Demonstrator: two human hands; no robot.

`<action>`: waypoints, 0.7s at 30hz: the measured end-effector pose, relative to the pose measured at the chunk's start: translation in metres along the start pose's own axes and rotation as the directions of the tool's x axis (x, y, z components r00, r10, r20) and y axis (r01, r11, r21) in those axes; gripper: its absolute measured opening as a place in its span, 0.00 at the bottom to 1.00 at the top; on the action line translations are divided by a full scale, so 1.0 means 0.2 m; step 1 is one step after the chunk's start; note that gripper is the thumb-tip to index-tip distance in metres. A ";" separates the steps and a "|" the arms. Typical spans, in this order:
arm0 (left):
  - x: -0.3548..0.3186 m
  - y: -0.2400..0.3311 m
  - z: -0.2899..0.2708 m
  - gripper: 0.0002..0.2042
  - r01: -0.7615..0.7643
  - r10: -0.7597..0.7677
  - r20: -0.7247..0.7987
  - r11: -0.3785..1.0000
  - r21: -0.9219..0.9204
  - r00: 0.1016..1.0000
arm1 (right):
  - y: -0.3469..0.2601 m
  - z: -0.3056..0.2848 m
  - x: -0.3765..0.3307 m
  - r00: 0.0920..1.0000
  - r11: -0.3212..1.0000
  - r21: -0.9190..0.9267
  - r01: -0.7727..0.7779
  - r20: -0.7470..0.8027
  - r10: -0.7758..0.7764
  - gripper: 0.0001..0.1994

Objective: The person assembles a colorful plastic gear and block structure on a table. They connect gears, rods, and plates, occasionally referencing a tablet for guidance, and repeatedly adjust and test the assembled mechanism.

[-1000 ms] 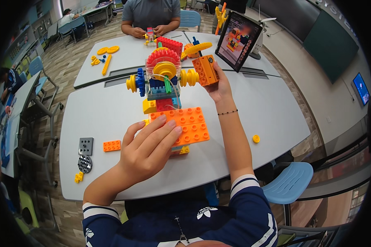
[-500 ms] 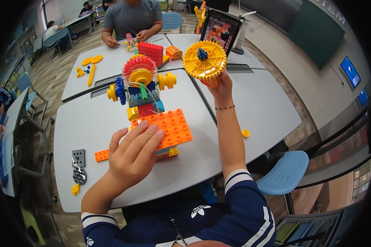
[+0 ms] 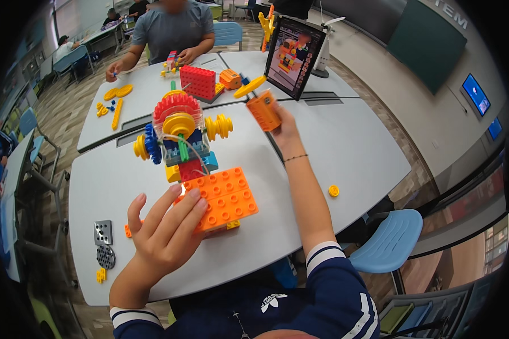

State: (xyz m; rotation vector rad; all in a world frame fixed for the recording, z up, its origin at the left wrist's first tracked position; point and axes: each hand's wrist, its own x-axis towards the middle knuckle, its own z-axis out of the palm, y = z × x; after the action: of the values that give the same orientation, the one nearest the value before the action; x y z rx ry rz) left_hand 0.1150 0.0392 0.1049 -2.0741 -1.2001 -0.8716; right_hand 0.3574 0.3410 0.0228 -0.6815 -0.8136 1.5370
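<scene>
A toy-brick model stands in front of me, with a wide orange studded plate (image 3: pixel 226 195) at its near end. My left hand (image 3: pixel 167 229) lies on that plate's left side, fingers outstretched. Farther up the model are a red gear (image 3: pixel 178 106), a blue gear (image 3: pixel 152 144), yellow pulley wheels (image 3: pixel 219 127) and a green axle. My right hand (image 3: pixel 287 127) is closed around an orange motor block (image 3: pixel 264 111), held above the table apart from the model. A yellow gear wheel (image 3: pixel 250 86), seen nearly edge-on, sits on the block's axle with a blue piece at its tip.
A tablet (image 3: pixel 297 56) stands upright at the back right. Behind the model are a red brick wall (image 3: pixel 198 82) and another orange block (image 3: pixel 230 78). Grey plates (image 3: pixel 103 232) lie at left, a yellow round piece (image 3: pixel 333 191) at right. Across the table, a person (image 3: pixel 172 34) handles small bricks.
My right hand has turned the motor block, so its gear wheel went from face-on to nearly edge-on, and moved slightly left. The person opposite has reached toward the loose pieces.
</scene>
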 end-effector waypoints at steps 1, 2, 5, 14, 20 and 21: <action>0.00 0.00 -0.01 0.15 0.010 -0.010 0.018 1.000 -0.007 1.000 | 0.06 -0.01 0.01 0.999 0.997 -0.059 0.045 -0.002 -0.045 0.21; 0.00 0.00 -0.01 0.14 0.004 -0.003 0.017 1.000 -0.004 1.000 | 0.12 -0.01 0.02 0.995 0.989 -0.126 0.074 -0.053 -0.081 0.21; -0.01 -0.01 -0.01 0.12 -0.015 0.015 0.027 1.000 0.018 1.000 | 0.24 -0.02 0.01 0.965 0.894 -0.400 0.203 -0.070 -0.251 0.23; -0.01 -0.04 -0.05 0.10 -0.119 0.115 0.132 0.993 0.017 0.984 | 0.32 -0.01 -0.03 0.692 0.076 -0.836 0.544 0.396 -0.603 0.26; 0.03 -0.05 -0.11 0.14 -0.113 0.132 0.209 0.988 -0.100 0.969 | 0.34 0.00 -0.02 0.648 -0.002 -0.788 0.615 0.507 -0.569 0.27; 0.04 -0.06 -0.13 0.13 -0.148 0.161 0.248 0.987 -0.070 0.955 | 0.34 0.00 -0.02 0.634 -0.014 -0.777 0.630 0.524 -0.569 0.28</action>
State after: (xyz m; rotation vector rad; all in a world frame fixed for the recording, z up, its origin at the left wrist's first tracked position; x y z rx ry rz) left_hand 0.1008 0.0292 0.1283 -2.3392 -1.1326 -0.5826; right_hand 0.3180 0.3336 -0.0322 -0.9035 -1.8288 0.0441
